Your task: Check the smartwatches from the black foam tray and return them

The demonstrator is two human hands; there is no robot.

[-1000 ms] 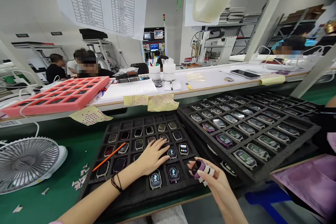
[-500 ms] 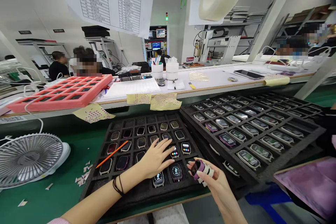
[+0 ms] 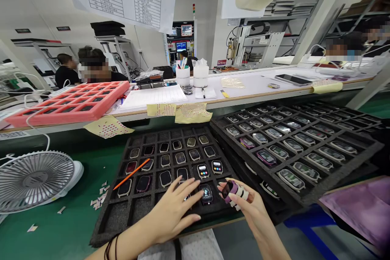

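My left hand (image 3: 173, 211) is spread low over the near part of a black foam tray (image 3: 117, 215), partly hiding a watch beneath its fingers. By its fingertips lies a smartwatch with a lit dial (image 3: 206, 194). Two more watches with coloured icons, a left one (image 3: 203, 171) and a right one (image 3: 217, 166), glow one row farther back. Several dark-screened watches fill other pockets. Beside the tray's right edge, my right hand (image 3: 248, 203) is closed around a small stack of watch bodies (image 3: 234, 191), one purple and the others pale. An orange stick (image 3: 131, 174) rests across the tray's left side.
More black trays of watches (image 3: 300, 142) are stacked at the right. A white fan (image 3: 38, 183) stands at the left by paper scraps (image 3: 100, 199). The shelf ahead carries a pink foam tray (image 3: 73, 103), paper sheets and a phone (image 3: 293, 79). Other people sit beyond.
My left hand has moved toward me, from the middle rows to the near row, uncovering watches behind it. My right hand keeps its stack in nearly the same place.
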